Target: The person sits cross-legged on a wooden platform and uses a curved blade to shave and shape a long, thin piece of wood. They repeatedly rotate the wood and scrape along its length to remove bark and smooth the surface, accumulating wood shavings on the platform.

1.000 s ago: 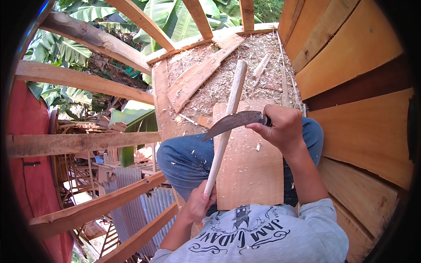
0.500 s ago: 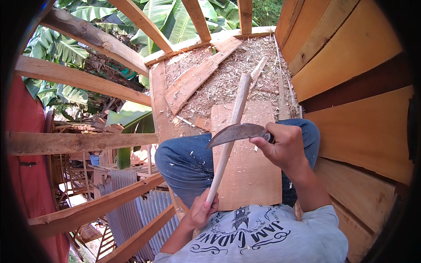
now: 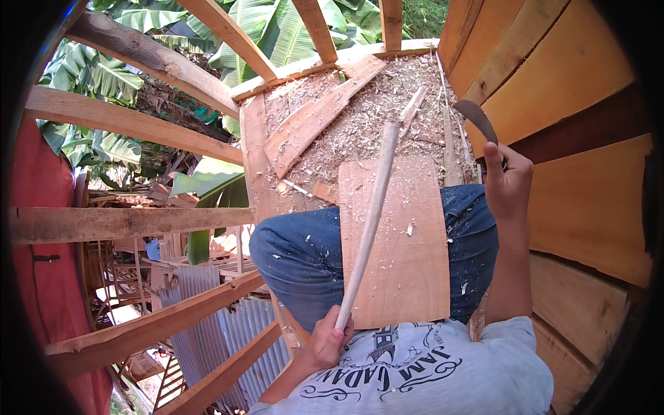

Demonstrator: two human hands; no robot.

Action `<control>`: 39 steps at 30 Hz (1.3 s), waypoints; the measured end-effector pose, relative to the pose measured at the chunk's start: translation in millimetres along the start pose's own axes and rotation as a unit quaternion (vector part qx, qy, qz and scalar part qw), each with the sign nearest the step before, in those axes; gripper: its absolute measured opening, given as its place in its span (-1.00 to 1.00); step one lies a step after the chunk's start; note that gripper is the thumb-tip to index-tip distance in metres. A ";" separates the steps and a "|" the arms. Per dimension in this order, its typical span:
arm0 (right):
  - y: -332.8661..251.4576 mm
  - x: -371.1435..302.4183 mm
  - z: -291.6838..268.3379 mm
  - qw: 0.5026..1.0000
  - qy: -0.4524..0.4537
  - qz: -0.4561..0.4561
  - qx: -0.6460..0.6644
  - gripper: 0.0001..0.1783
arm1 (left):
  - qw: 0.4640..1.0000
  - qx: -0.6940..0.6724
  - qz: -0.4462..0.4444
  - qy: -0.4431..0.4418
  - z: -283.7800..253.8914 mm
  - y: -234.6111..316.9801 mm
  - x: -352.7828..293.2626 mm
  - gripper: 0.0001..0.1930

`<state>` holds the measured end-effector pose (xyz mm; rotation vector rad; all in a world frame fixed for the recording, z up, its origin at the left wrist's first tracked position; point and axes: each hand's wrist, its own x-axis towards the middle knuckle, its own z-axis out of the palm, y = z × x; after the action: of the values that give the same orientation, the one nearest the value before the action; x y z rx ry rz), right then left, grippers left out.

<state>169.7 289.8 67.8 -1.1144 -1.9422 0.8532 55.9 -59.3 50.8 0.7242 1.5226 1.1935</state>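
Observation:
My left hand [image 3: 328, 340] is closed round the near end of a long, peeled wooden stick [image 3: 372, 221], close to my shirt. The stick slants up and away over a rectangular board [image 3: 415, 277] lying across my lap. Out to the right, my right hand [image 3: 510, 176] grips a sickle [image 3: 477, 119] by its handle, which the fingers mostly hide. The curved dark blade points up and to the left, well apart from the stick. A few pale shavings lie on the board and on my jeans [image 3: 294, 249].
Wood shavings [image 3: 373, 104] cover the floor ahead, with a loose plank [image 3: 315, 124] and a small offcut [image 3: 413, 107] among them. A plank wall [image 3: 581, 207] stands close on the right. Open wooden rails [image 3: 138, 225] run along the left, banana leaves beyond.
My right hand has lifted the sickle off the stick and swung it up and to the right. My left hand still holds the stick, nearly in place.

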 end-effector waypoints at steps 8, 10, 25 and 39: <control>-32.7 -51.8 27.6 0.966 -0.126 -0.205 -0.100 -0.32 | 0.997 0.075 0.000 0.024 -0.2 14.7 7.0 -0.44; -30.1 -44.7 26.5 0.959 -0.108 -0.237 -0.112 -0.30 | 0.997 0.080 -0.010 0.015 -0.7 17.8 3.4 -0.49; 25.2 17.5 -8.8 0.997 0.055 0.020 -0.057 -0.31 | 0.994 0.100 -0.001 -0.032 2.1 14.2 -13.1 -0.47; -15.5 -28.3 24.0 0.977 -0.068 -0.161 -0.124 -0.29 | 0.997 0.075 -0.024 0.005 3.8 6.9 -10.1 -0.50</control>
<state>153.4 253.8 60.6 -0.8589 -2.3126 0.5322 61.7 -64.9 60.9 0.7776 1.6418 1.0566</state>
